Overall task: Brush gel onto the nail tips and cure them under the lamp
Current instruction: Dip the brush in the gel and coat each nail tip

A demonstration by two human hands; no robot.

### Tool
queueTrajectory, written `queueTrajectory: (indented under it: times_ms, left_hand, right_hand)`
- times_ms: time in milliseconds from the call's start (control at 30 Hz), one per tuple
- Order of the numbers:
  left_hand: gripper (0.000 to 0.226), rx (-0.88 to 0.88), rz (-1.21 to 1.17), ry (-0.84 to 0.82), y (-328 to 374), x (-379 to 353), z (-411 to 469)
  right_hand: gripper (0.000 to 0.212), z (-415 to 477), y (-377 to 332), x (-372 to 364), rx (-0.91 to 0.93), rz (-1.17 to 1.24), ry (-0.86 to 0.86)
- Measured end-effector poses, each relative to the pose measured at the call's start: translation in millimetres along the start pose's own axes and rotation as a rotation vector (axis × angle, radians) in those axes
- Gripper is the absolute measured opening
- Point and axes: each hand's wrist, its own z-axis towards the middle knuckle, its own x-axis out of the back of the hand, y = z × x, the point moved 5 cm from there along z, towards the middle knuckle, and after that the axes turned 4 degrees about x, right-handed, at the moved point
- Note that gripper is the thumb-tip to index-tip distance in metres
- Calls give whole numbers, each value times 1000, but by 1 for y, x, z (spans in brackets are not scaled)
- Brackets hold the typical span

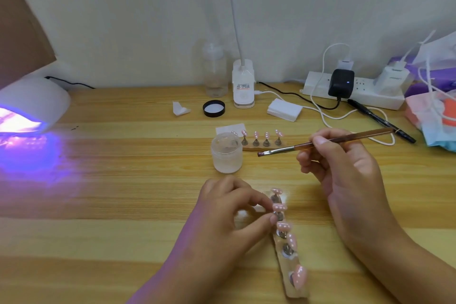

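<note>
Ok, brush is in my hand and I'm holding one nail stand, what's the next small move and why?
Probably dip the brush into the open gel jar: its bristles hang just beside the jar, and I can't tell whether they carry gel. Your left hand pinches a stand on the near strip, so that nail tip is ready for painting.

The light wooden table [123,217] carries a white dome lamp [34,99] at left, a frosted jar [227,153] at centre, and a clear strip of pink nail tips [283,265] at lower centre.
</note>
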Motion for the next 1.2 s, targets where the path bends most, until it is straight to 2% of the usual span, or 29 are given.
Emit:
queueTrajectory:
  times_ms: [67,167,300,367,467,567,733,933,1033,1200]
  left_hand:
    - [25,-6,17,2,0,-2,2]
    - [26,0,10,15,1,-5,4]
    - [12,80,-121,28,0,-4,7]
    - [14,114,-258,43,0,-1,6]
    - [23,188,-587,138,-3,12,5]
    - [23,204,-761,194,-6,21,6]
    - [12,161,-712,157,-5,19,9]
    - [11,207,-634,51,-10,14,11]
    - [10,225,-627,61,-12,13,10]
    - [9,223,-703,81,-13,13,12]
  right_hand:
    - [7,0,0,0,-10,-3,-15]
    - [17,-1,-2,-2,-19,-1,-13]
    - [20,0,-1,-2,-15,-3,3]
    - [23,0,-2,0,-15,-6,19]
    - [11,0,-3,2,-18,39,36]
    - [19,2,2,5,-57,93,34]
    - [34,4,2,8,-72,161,58]
    - [20,3,2,4,-46,171,16]
    - [23,-1,0,0,-21,94,-15]
    - [11,-4,-2,-4,26,-44,-86]
